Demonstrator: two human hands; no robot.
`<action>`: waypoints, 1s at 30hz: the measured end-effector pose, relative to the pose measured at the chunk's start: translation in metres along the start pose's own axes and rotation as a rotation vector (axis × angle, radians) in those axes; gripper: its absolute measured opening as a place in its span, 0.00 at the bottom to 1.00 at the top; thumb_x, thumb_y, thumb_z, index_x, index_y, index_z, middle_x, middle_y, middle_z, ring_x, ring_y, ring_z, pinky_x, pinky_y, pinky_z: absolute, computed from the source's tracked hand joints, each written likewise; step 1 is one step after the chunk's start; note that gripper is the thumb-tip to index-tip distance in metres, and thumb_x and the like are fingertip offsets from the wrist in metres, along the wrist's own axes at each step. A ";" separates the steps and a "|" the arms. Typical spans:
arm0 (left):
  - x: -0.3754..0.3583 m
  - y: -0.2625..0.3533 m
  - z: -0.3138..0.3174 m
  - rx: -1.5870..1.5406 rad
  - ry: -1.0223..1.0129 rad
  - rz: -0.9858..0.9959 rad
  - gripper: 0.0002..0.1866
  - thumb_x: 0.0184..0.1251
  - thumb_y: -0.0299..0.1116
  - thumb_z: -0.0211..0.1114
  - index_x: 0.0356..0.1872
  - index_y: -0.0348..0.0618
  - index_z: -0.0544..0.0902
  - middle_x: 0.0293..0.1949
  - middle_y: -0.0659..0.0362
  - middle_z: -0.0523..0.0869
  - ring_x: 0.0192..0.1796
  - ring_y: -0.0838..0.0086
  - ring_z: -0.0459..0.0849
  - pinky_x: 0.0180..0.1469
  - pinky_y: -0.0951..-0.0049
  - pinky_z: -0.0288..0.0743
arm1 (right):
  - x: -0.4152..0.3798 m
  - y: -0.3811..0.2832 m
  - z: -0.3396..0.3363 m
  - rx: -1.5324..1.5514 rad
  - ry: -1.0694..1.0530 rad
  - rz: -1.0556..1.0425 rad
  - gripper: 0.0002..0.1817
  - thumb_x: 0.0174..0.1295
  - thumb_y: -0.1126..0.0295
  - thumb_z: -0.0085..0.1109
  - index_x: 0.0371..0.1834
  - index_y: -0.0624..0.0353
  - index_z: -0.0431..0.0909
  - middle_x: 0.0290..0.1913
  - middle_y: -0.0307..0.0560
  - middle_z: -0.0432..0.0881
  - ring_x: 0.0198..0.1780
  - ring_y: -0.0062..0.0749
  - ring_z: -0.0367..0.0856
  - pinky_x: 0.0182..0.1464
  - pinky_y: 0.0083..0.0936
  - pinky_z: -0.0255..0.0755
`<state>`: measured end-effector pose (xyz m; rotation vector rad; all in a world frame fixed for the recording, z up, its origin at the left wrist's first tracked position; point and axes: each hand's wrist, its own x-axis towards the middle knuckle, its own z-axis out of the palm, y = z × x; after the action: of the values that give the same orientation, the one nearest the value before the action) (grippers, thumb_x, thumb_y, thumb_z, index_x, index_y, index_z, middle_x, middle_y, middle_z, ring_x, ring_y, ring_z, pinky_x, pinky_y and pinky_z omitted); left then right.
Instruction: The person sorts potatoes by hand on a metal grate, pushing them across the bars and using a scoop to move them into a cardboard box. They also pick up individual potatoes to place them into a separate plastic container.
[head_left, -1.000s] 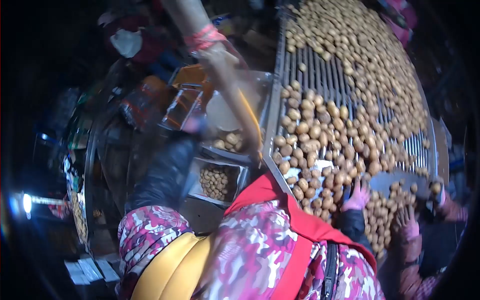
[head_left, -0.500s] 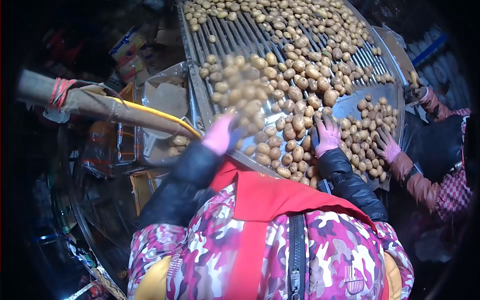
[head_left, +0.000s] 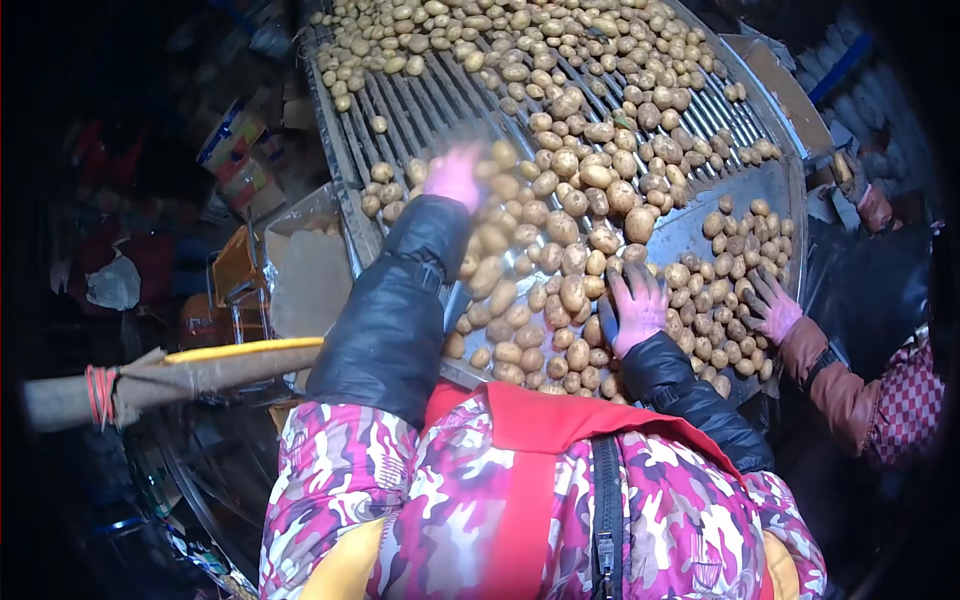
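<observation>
Many potatoes [head_left: 575,255] lie on the sloping sorting table, loose on its metal bars and on the flat tray nearest me. My left hand [head_left: 455,178], in a pink glove with dark fingers, is at the left side among the potatoes; its fingers are smeared by motion. Potatoes just right of it are blurred as well. My right hand [head_left: 638,308], gloved the same way, rests on the potatoes at the front of the tray. Its fingers are spread, pointing away from me, and it grips nothing.
A co-worker's gloved hand [head_left: 772,308] touches potatoes at the tray's right side. Metal bars [head_left: 425,100] form the upper table. A wrapped pole [head_left: 200,378] juts in at left. Past the table's left edge stands a carton [head_left: 312,275], and another carton [head_left: 775,85] is at the upper right.
My left hand has moved away from me, up the left side of the table. My right hand stays on the potatoes, fingers spread. The whole view has shifted slightly.
</observation>
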<state>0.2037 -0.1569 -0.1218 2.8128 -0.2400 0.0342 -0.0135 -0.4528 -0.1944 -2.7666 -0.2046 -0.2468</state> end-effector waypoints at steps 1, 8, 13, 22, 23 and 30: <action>0.005 -0.003 0.003 -0.176 -0.108 -0.058 0.35 0.60 0.34 0.73 0.73 0.58 0.77 0.70 0.52 0.78 0.69 0.56 0.79 0.71 0.59 0.74 | 0.001 0.000 0.000 -0.007 0.019 -0.010 0.32 0.58 0.59 0.67 0.68 0.50 0.77 0.72 0.55 0.71 0.75 0.58 0.66 0.78 0.66 0.50; -0.011 0.039 -0.025 -0.451 -0.148 -0.274 0.27 0.67 0.49 0.71 0.62 0.46 0.84 0.55 0.51 0.86 0.53 0.61 0.89 0.54 0.63 0.86 | 0.007 0.001 -0.005 0.001 0.061 -0.026 0.30 0.53 0.59 0.71 0.63 0.50 0.80 0.69 0.54 0.74 0.70 0.56 0.70 0.75 0.65 0.55; -0.063 0.044 -0.015 -2.018 -0.109 -0.525 0.23 0.75 0.49 0.66 0.56 0.41 0.80 0.56 0.46 0.85 0.56 0.52 0.87 0.58 0.49 0.86 | 0.006 0.000 -0.006 -0.026 0.065 -0.030 0.26 0.65 0.57 0.64 0.65 0.52 0.79 0.69 0.54 0.75 0.71 0.56 0.70 0.75 0.59 0.58; -0.159 0.042 -0.061 -2.127 -0.209 -0.175 0.30 0.79 0.44 0.62 0.77 0.50 0.66 0.74 0.47 0.70 0.73 0.51 0.74 0.70 0.41 0.77 | 0.005 0.001 0.004 -0.045 0.092 -0.040 0.26 0.65 0.56 0.63 0.66 0.50 0.80 0.69 0.54 0.75 0.72 0.53 0.69 0.78 0.61 0.52; -0.176 0.042 -0.064 -2.045 -0.179 -0.092 0.32 0.80 0.41 0.60 0.79 0.48 0.62 0.76 0.45 0.68 0.75 0.51 0.73 0.72 0.41 0.75 | 0.005 0.000 0.003 -0.050 0.092 -0.045 0.26 0.65 0.56 0.63 0.66 0.50 0.80 0.69 0.54 0.75 0.72 0.54 0.69 0.78 0.61 0.52; -0.234 0.019 -0.049 -1.360 0.002 -0.158 0.31 0.73 0.31 0.71 0.73 0.43 0.69 0.64 0.53 0.79 0.61 0.67 0.84 0.61 0.64 0.83 | 0.002 0.008 0.011 -0.082 0.105 -0.087 0.29 0.65 0.53 0.63 0.68 0.48 0.79 0.70 0.54 0.75 0.72 0.56 0.69 0.76 0.57 0.57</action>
<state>-0.0302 -0.1220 -0.0812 1.4656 -0.0011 -0.1189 -0.0088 -0.4562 -0.2067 -2.8191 -0.2942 -0.4310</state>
